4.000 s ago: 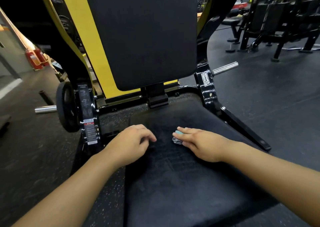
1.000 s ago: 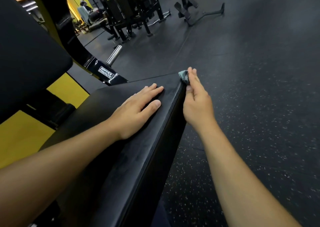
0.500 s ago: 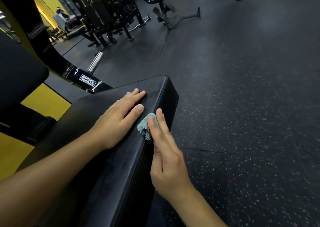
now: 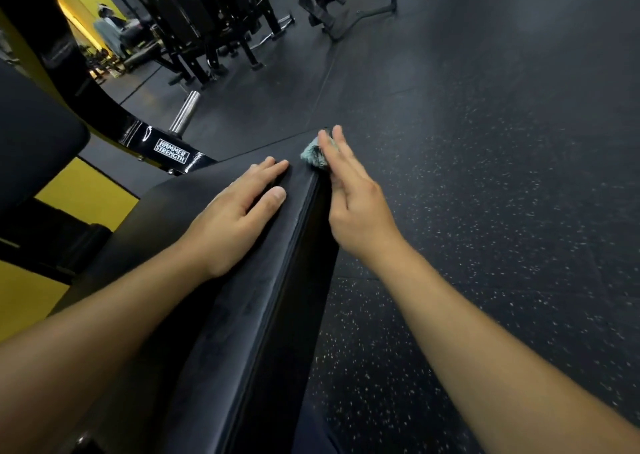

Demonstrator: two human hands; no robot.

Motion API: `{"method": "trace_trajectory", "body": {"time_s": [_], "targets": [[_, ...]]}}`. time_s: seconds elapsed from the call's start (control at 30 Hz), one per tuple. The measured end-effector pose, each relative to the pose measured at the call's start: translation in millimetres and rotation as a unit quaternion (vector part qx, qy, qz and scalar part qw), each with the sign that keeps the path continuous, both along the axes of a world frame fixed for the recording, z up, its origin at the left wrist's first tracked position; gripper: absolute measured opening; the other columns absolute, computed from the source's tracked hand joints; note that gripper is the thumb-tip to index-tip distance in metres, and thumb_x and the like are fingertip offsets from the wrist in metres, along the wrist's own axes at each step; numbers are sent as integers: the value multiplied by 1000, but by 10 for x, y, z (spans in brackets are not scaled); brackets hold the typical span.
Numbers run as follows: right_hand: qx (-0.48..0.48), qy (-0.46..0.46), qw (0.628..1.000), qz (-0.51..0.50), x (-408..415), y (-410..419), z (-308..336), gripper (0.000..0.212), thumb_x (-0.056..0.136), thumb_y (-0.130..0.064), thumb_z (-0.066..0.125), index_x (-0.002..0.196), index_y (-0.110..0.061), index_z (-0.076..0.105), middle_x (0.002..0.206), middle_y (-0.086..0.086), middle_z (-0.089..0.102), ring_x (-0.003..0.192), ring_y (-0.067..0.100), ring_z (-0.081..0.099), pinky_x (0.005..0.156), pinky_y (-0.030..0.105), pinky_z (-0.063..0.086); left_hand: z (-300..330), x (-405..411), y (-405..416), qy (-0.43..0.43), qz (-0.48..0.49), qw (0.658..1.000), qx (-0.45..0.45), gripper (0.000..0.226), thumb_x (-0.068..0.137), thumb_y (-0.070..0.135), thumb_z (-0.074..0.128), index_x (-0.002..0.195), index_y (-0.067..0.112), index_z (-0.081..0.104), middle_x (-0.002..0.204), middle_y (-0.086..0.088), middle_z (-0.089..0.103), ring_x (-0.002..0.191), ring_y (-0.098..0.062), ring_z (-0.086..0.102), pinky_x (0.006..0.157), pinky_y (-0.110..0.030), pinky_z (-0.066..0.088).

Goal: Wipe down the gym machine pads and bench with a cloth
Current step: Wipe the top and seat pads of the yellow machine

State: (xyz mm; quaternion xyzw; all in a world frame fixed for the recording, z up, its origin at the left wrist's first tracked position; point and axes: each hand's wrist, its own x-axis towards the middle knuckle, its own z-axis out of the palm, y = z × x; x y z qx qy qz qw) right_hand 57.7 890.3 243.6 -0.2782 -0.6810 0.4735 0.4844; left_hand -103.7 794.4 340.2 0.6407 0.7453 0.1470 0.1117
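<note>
The black seat pad (image 4: pixel 194 280) of the gym machine runs from bottom centre up to a far corner. My left hand (image 4: pixel 235 211) lies flat on its top surface near the right edge, fingers straight. My right hand (image 4: pixel 353 197) is against the pad's right side face, straight fingers pressing a small teal cloth (image 4: pixel 311 154) onto the side near the far corner. Part of the cloth is hidden under my fingers. The black back pad (image 4: pixel 34 142) rises at the left.
A black frame arm (image 4: pixel 169 150) with a white logo and a chrome peg (image 4: pixel 185 112) sticks out behind the seat. Yellow frame panels (image 4: pixel 86 194) sit at left. Speckled dark rubber floor (image 4: pixel 485 211) spreads to the right. More black machines (image 4: pixel 207 20) stand in the far background.
My right hand has slid the cloth along the pad's side face back toward the far corner. My left hand stays flat on top of the pad.
</note>
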Motion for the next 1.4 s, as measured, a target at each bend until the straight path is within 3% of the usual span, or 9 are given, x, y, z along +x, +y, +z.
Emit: {"method": "trace_trajectory", "body": {"time_s": [0.13,0.37,0.73,0.87,1.1,1.2,1.27,1.33,1.4], "targets": [[-65,36,997,-14,60,-551,11,57,107,-4,35,160,-24,29,168,-11,18,151,-7,13,121,12,13,-9,44,-22,-9,4,1000,11,50,104,49,42,154,47,37,162,28,23,149,13,11,118,-15,10],[-92,97,991,8,188,-1551,-126,64,105,3,37,158,-32,28,166,-22,18,154,1,14,125,23,17,4,49,-38,-7,4,1000,9,50,103,53,40,153,51,36,162,31,22,149,14,11,121,-21,12],[-118,98,988,-38,-16,-696,-9,54,107,-5,40,157,-24,34,166,-13,25,149,-10,17,120,12,17,-9,6,-9,-6,5,1000,16,47,106,53,42,152,52,37,161,31,25,149,13,14,120,-23,16],[-157,74,983,-56,-59,-169,26,50,108,-13,43,156,-26,38,164,-12,31,149,-7,22,123,20,20,-3,3,-28,-4,9,1000,14,47,106,53,42,152,52,37,161,31,26,149,11,16,121,-25,17],[-195,47,978,-64,26,-795,85,52,109,-19,37,158,-36,30,162,-20,32,147,-4,27,124,25,25,6,36,-47,17,7,999,31,47,105,52,44,152,47,41,163,20,32,151,4,21,124,-28,19],[-245,65,967,-42,85,-1172,64,49,107,-31,41,153,-48,35,143,-22,51,127,1,49,114,28,35,102,55,-95,79,-2,997,13,51,104,56,41,153,42,42,164,15,32,152,-1,20,125,-31,19],[-262,76,961,-38,108,-1415,71,50,104,-39,43,150,-54,34,132,-22,56,112,5,48,106,32,35,201,77,-154,101,-11,995,5,51,103,55,44,151,40,46,164,15,32,152,-1,21,123,-26,18],[-259,74,962,-44,147,-1605,132,49,106,-38,43,153,-49,34,149,-28,47,129,-6,46,117,28,31,304,130,-296,92,-25,995,-7,52,101,56,46,151,41,46,164,19,30,151,1,21,119,-22,17],[-263,78,961,-42,196,-1738,207,48,107,-40,43,155,-43,35,154,-36,35,139,-19,29,122,21,24,349,178,-475,77,-38,996,-14,54,99,58,44,151,43,43,163,22,30,150,4,20,120,-22,17]]}}
